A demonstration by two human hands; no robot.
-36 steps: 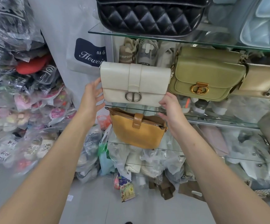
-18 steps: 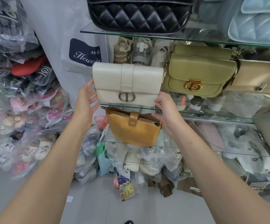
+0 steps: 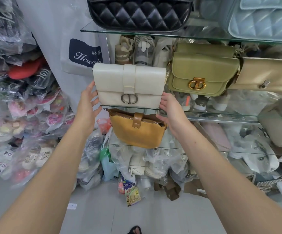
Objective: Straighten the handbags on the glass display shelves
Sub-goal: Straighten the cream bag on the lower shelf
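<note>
left hand (image 3: 88, 103) and right hand (image 3: 170, 109), both spread, flank the smooth boxy cream handbag (image 3: 113, 81) on a glass shelf (image 3: 221, 115).

We saw a cream handbag (image 3: 129, 85) with a silver clasp (image 3: 129, 98), an olive-green handbag (image 3: 202, 71) with a gold clasp (image 3: 197, 84), a mustard-tan handbag (image 3: 137, 132), a black diamond-quilted handbag (image 3: 139, 13), a pale blue quilted handbag (image 3: 263, 19) and a beige handbag (image 3: 268, 73). The label (image 3: 84, 53) was navy with white lettering.
</note>
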